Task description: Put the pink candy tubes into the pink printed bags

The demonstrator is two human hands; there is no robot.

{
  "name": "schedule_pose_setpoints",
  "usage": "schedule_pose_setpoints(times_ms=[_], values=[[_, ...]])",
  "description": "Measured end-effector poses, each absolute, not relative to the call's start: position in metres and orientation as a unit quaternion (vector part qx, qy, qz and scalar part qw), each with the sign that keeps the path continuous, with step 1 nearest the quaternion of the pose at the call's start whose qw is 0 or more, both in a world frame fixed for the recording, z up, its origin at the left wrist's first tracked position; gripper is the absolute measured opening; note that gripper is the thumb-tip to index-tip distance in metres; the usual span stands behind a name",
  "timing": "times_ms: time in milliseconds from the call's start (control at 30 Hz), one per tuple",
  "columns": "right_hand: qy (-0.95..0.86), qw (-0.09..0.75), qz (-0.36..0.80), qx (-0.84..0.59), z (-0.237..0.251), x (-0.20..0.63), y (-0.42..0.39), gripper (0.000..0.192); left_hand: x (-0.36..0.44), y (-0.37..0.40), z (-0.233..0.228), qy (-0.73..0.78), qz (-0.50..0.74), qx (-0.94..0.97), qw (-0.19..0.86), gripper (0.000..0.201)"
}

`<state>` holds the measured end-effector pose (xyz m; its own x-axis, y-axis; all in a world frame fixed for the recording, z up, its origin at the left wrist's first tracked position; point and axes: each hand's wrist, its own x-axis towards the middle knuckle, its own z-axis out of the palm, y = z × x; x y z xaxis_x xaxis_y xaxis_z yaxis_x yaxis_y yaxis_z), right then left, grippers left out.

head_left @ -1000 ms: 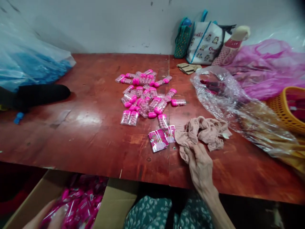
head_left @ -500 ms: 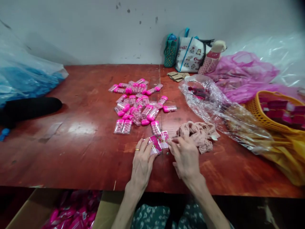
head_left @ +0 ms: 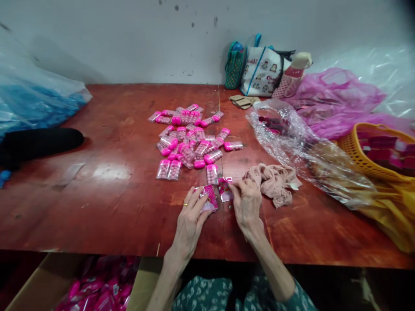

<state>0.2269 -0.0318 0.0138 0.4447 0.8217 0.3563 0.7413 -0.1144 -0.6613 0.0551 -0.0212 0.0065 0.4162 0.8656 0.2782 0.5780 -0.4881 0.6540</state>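
While my right hand (head_left: 248,201) pinches the edge of the small pink packet (head_left: 225,191), my left hand (head_left: 188,220) lays its fingers on the larger pink packet (head_left: 212,198) just beside; whether it grips, I cannot tell. On my feed their print is unreadable. Unlike a second ago, my right hand is off the tan cloth (head_left: 275,183) to its right. Beyond lie pink-capped containers (head_left: 200,134), then a white bag (head_left: 263,71) with blurred red lettering.

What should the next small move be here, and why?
I'd probably have the right hand lift the smaller pink printed piece, since that hand is at its right edge, while the left hand covers part of the larger pink printed piece beside it.
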Motion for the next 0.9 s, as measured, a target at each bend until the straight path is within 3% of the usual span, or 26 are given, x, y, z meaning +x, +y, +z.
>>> schedule_pose_setpoints(times_ms=[267, 500, 600, 700, 900], values=[[-0.518, 0.530, 0.126, -0.660, 0.035, 0.221, -0.046, 0.015, 0.056, -0.021, 0.027, 0.455, 0.399, 0.750, 0.267, 0.027], [-0.545, 0.543, 0.223, -0.599, 0.047, 0.196, -0.062, 0.013, 0.073, -0.023, 0.053, 0.461, 0.481, 0.492, 0.561, 0.006], [-0.490, 0.549, 0.284, -0.615, 0.044, 0.186, -0.063, 0.031, 0.079, -0.028, 0.048, 0.463, 0.510, 0.426, 0.586, 0.006], [-0.462, 0.541, 0.350, -0.610, 0.042, 0.178, -0.065, 0.018, 0.081, -0.034, 0.045, 0.466, 0.540, 0.377, 0.591, 0.004], [-0.456, 0.541, 0.338, -0.621, 0.047, 0.169, -0.069, 0.026, 0.085, -0.040, 0.044, 0.472, 0.577, 0.329, 0.580, 0.008]])
